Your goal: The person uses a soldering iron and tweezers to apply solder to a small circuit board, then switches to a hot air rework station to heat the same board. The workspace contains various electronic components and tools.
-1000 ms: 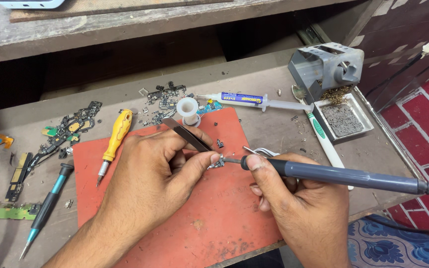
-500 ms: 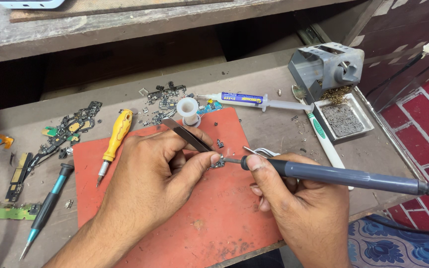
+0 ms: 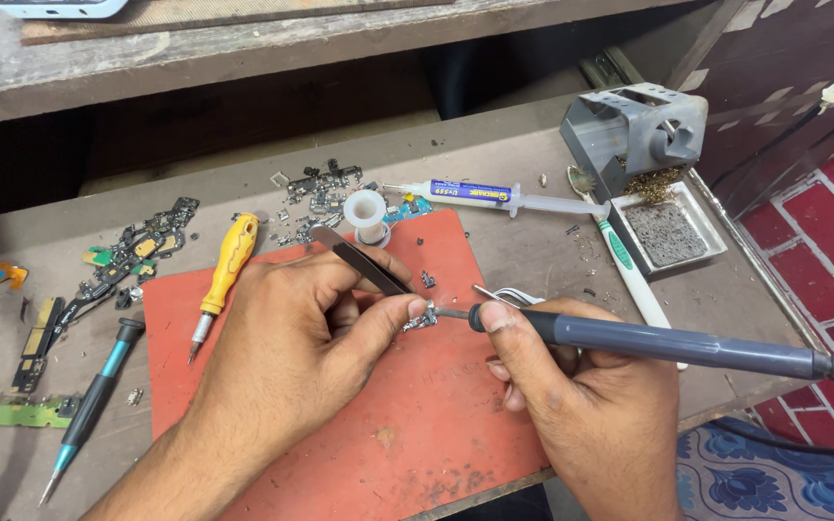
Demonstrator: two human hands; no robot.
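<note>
The bench (image 3: 533, 207) carries a red mat (image 3: 417, 425), probably there to protect the wood from heat. Over the mat, the right hand (image 3: 586, 415) is closed around a grey soldering iron (image 3: 668, 345). Its long axis lies almost level, with the handle toward 3 o'clock and the tip pointing to 9 o'clock. The left hand (image 3: 291, 352) pinches dark tweezers (image 3: 364, 265), which slant from 11 o'clock down to 5 o'clock and hold a small metal part (image 3: 421, 316) at the centre of the mat, touching the iron's tip. I think the tweezers keep the fingers away from the heat. A yellow screwdriver (image 3: 224, 280) lies at 9 o'clock, unused.
</note>
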